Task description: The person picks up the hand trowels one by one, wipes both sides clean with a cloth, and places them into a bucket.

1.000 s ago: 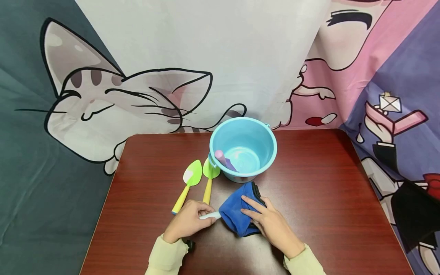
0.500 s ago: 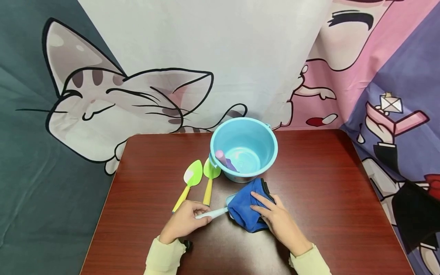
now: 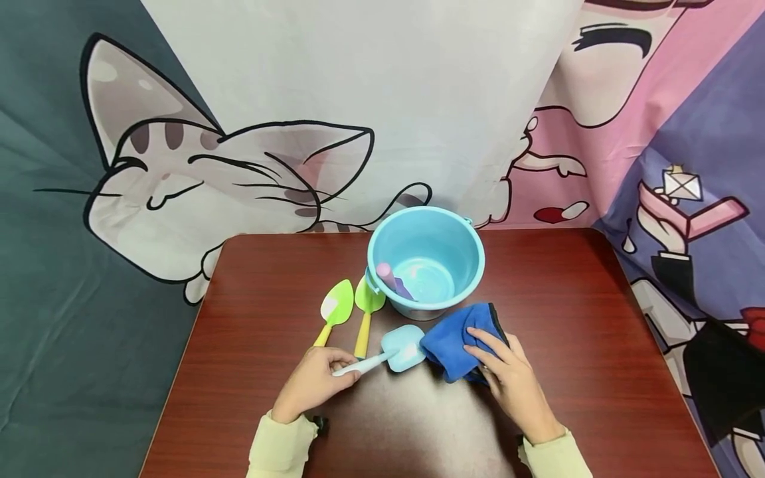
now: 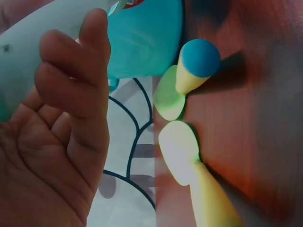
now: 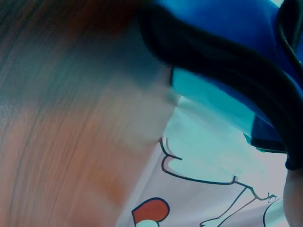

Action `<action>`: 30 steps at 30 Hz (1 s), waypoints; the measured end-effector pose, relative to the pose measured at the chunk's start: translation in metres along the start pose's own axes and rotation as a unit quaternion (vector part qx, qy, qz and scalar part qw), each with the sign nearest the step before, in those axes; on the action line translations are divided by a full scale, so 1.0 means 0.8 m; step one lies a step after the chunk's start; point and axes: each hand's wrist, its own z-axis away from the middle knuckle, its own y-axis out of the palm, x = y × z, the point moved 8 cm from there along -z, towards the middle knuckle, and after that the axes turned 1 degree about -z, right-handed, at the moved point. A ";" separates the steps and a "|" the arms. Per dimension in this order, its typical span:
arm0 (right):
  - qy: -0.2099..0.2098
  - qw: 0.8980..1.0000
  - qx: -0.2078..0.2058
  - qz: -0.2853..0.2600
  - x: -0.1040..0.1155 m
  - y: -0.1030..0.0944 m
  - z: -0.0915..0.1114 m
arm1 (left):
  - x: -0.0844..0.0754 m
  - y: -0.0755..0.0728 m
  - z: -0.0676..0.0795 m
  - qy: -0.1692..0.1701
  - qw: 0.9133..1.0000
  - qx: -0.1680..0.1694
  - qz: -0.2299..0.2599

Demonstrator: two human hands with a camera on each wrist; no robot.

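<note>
In the head view my left hand (image 3: 313, 382) grips the white handle of a toy shovel (image 3: 403, 348) with a light blue blade. The blade points right, in front of the bucket. My right hand (image 3: 514, 378) holds a folded blue cloth (image 3: 460, 342) with black edging, close to the blade's right edge. From the left wrist, the curled fingers (image 4: 71, 90) show around the pale handle. Much of the right wrist view is filled by the cloth (image 5: 227, 28) and its dark border. The right thumb is mostly hidden.
A light blue bucket (image 3: 425, 312) stands at the back of the brown table (image 3: 568, 299), with a purple toy tool (image 3: 394, 282) inside. Left of it lie two toy trowels with yellow handles, one green trowel (image 3: 337, 304) and another green trowel (image 3: 369, 299) beside the bucket.
The right hand and cloth have moved right, off the shovel, so its light blue blade now shows. The left hand has shifted slightly left with the handle.
</note>
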 end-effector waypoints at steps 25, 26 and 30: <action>-0.105 0.989 -0.010 -0.105 0.078 0.030 -0.029 | -0.019 0.031 -0.022 0.058 0.998 0.006 -0.001; -0.103 0.989 -0.007 -0.104 0.079 0.031 -0.030 | -0.019 0.032 -0.023 0.059 0.998 0.004 -0.003; -0.094 0.990 -0.005 -0.101 0.077 0.035 -0.032 | -0.022 0.032 -0.023 0.071 0.997 -0.001 -0.011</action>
